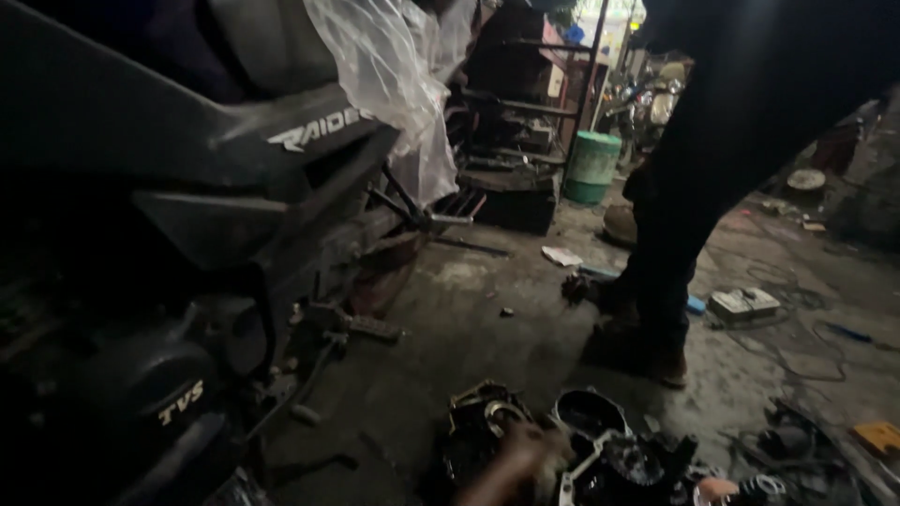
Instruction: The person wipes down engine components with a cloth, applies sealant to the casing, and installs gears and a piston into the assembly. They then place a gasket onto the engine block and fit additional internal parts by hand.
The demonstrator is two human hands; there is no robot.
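Engine casing parts point(572, 440), dark and oily, lie on the concrete floor point(450, 319) at the near edge of the view, right of centre. One hand point(520, 454), blurred, rests on the left casing half beside a round bearing seat; which hand it is, and how far its fingers are closed, cannot be told. A fingertip point(714, 489) of a second hand shows at the near right, next to a small ring-shaped part point(767, 485); its state is hidden. The step in hand appears to be sorting or stripping the opened engine; a firm, steady grip on the slippery metal would be called for. A motorcycle point(187, 234) fills the left side, draped with clear plastic sheet point(394, 84). Another person's dark-trousered leg point(684, 215) stands far right, and a green drum point(592, 164) sits beyond.
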